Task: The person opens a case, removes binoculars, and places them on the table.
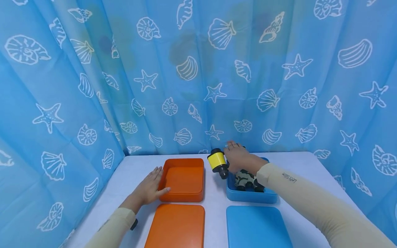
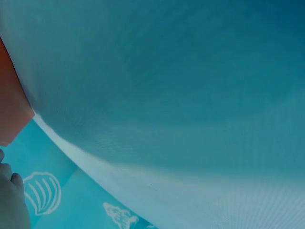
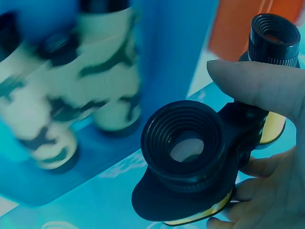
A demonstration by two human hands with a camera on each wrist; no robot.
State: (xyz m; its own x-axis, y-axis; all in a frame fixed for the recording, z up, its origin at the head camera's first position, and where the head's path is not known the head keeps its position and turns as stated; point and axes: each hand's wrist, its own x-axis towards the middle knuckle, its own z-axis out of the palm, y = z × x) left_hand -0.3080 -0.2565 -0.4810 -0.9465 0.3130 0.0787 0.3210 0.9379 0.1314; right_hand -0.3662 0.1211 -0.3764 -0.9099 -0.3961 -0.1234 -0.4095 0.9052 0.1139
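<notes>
My right hand grips a pair of yellow and black binoculars above the left edge of the blue box. In the right wrist view the thumb lies over the middle bridge of the binoculars, with the fingers curled beneath. Inside the blue box lies a camouflage-patterned pair of binoculars, partly hidden by my right arm. My left hand rests with straight fingers against the left side of the orange box, thumb over its front left corner. No contents show in the orange box.
In front of the orange box lies an orange lid; a blue lid lies in front of the blue box. The white table ends at a blue shell-print curtain behind and at the sides.
</notes>
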